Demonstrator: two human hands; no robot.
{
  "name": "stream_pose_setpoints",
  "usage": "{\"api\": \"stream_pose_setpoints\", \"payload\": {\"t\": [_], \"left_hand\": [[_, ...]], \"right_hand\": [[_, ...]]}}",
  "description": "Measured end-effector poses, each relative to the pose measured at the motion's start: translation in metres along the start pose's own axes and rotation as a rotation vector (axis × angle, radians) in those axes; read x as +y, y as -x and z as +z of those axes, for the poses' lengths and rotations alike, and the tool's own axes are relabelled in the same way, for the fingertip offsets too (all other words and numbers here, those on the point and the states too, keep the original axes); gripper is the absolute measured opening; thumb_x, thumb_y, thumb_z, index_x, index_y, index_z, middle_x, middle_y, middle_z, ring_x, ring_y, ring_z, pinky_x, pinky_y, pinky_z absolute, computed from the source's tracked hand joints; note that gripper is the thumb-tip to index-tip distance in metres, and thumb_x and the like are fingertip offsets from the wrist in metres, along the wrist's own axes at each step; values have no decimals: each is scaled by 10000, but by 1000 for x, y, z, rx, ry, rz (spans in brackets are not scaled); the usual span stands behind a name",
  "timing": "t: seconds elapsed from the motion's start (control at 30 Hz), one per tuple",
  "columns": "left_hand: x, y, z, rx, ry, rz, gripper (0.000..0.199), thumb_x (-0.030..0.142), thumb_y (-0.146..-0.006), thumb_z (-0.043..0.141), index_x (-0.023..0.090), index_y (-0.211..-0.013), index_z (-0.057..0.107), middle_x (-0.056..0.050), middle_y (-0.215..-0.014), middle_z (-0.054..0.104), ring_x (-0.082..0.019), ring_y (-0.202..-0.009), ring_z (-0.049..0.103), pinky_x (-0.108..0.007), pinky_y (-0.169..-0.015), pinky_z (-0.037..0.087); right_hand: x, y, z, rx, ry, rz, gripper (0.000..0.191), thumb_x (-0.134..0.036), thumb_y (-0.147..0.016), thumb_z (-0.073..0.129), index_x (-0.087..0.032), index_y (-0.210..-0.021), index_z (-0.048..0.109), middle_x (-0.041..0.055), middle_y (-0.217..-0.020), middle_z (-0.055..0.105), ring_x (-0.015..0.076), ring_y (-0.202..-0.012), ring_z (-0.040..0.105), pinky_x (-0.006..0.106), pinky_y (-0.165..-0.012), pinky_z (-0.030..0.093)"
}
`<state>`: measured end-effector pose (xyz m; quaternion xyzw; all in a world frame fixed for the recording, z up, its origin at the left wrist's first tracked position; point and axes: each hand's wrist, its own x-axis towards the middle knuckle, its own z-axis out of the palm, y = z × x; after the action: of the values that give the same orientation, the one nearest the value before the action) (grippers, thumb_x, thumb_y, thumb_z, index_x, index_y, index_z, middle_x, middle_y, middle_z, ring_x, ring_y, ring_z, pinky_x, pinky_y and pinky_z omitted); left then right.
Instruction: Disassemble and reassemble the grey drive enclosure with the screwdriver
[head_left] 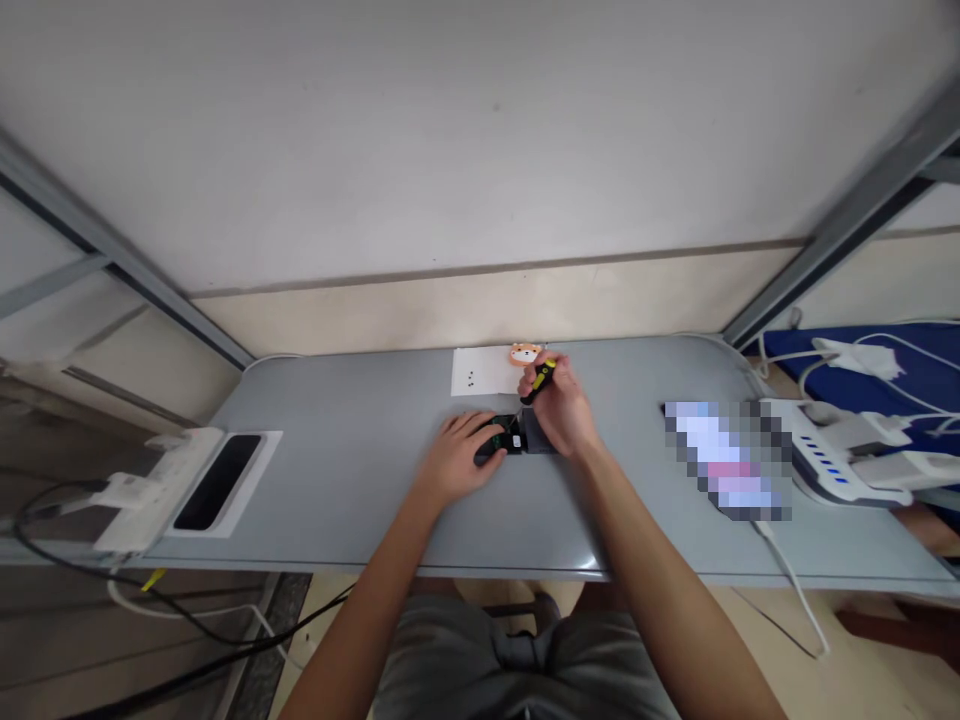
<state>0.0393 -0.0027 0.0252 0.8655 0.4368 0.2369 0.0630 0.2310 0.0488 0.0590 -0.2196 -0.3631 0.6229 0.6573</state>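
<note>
Gray shorts [517, 660] are closest, under the front of the table [337, 470]. On the table, the left hand [463, 458] holds one end of a black gadget [511, 448] between thumb and fingers. The gadget lies flat near the middle. The right hand [564, 405] has its fingers curled around a black and yellow screwdriver [541, 381], pointing down toward the gadget. Past them, tiny dark bits [471, 385] sit on white paper [484, 360], and an orange toy [525, 355] is at its back right.
</note>
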Motion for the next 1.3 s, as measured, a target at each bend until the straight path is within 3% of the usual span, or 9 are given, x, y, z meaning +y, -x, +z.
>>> {"api": "stream_pose_setpoints", "payload": {"t": [0.13,0.23,0.37,0.53,0.8,1.03,1.2,1.3], "left_hand": [[-1,1,0,-1,12,-3,228,290,-997,647,262,-1214,714,-77,-1384,707,-280,-1281,650,-469,-1072,520],[-2,1,-1,-7,11,-3,234,296,-1000,650,274,-1223,718,-69,-1398,701,-276,-1290,645,-462,-1075,520],[-2,1,-1,-5,22,-7,244,290,-994,663,278,-1231,720,-67,-1401,697,-271,-1301,641,-452,-1080,521],[-4,1,-1,-15,36,-11,245,300,-1009,643,281,-1243,714,-64,-1412,695,-270,-1305,641,-461,-1081,519],[-3,1,0,-15,32,-28,244,296,-998,652,280,-1232,722,-67,-1400,700,-277,-1300,644,-482,-1101,516],[-3,2,-1,-12,24,-11,270,283,-998,647,288,-1257,722,-74,-1411,692,-271,-1312,635,-474,-1114,519],[-4,2,-2,-20,23,-9,257,298,-1008,638,282,-1250,721,-72,-1413,693,-269,-1311,638,-470,-1110,524],[-5,2,-1,-13,20,-6,246,302,-1013,634,275,-1241,723,-73,-1403,701,-263,-1305,644,-459,-1105,526]], "right_hand": [[3,3,5,0,5,-33,443,-719,-908,674,-284,-919,590,-36,-709,468,139,-606,461,286,-600,462],[7,4,7,53,73,-67,442,-679,-886,735,-296,-910,517,-56,-693,453,136,-585,445,282,-574,434],[13,5,9,132,121,-130,510,-657,-832,808,-320,-962,448,-70,-773,540,130,-622,496,273,-594,435],[11,4,8,71,137,-112,474,-677,-854,770,-321,-1031,512,-42,-844,606,148,-725,583,310,-696,495],[2,6,12,35,76,-50,447,-707,-861,732,-316,-1000,564,-27,-779,547,157,-662,513,312,-645,471],[11,7,14,97,159,-111,492,-662,-842,786,-311,-918,450,-85,-652,444,138,-572,405,271,-547,383],[10,4,10,99,197,-136,435,-706,-873,718,-301,-944,576,-23,-817,587,157,-713,534,304,-667,476],[8,3,9,92,203,-119,470,-747,-880,675,-291,-992,648,-5,-822,593,168,-734,548,321,-702,491]]}}
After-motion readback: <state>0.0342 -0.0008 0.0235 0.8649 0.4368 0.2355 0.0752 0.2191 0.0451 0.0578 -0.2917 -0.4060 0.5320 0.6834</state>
